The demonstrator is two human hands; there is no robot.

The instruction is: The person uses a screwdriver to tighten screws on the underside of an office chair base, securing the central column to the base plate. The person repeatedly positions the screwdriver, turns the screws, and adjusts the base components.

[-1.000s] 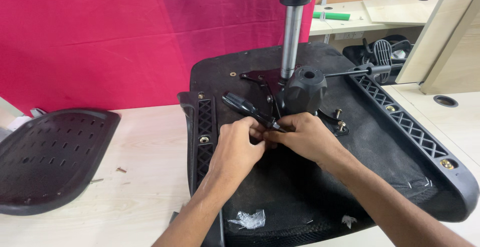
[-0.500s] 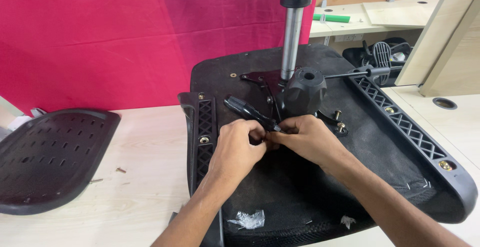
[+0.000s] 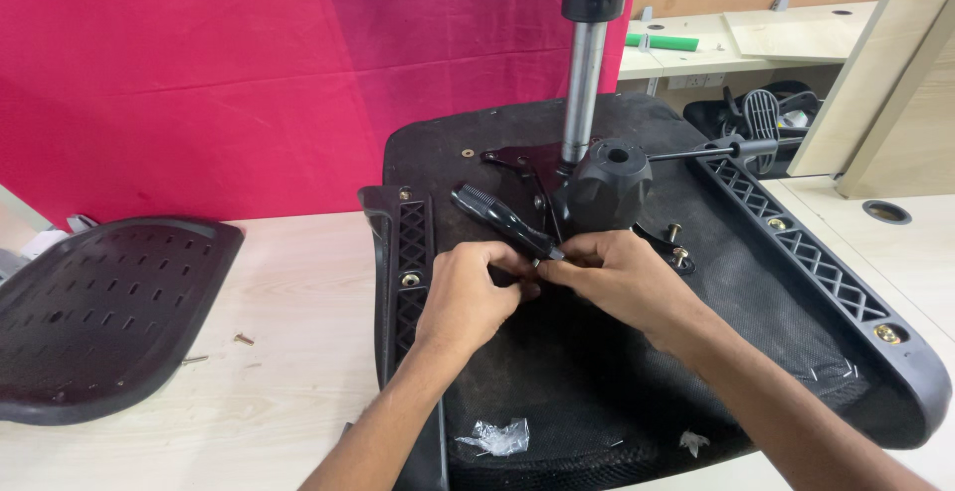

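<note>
- At the middle of the upturned chair seat point(image 3: 557, 382), the left hand point(image 3: 468, 297) and right hand point(image 3: 622, 277) meet fingertip to fingertip, pinched together on the tip of a black-handled screwdriver point(image 3: 502, 220) and some small part I cannot make out.
- From the hands, the screwdriver handle slants toward 10 o'clock, lying free above the seat; its ribbed grip looks easy to hold, light and stiff.
- Whatever sits between the fingers is tiny, probably a screw: hard, slippery, quick to drop, best nipped at its head.
- Toward 12 o'clock stands the round black knob point(image 3: 609, 185) with the gas-lift column point(image 3: 582, 93) rising behind it.
- Toward 9 o'clock, well apart on the table point(image 3: 288, 352), lies a perforated backrest panel point(image 3: 99, 312).
- Loose screws point(image 3: 242, 338) lie between that panel and the seat.
- Heavy and rigid by the look of it, the seat would be best gripped at its ribbed side rails point(image 3: 410, 252).
</note>
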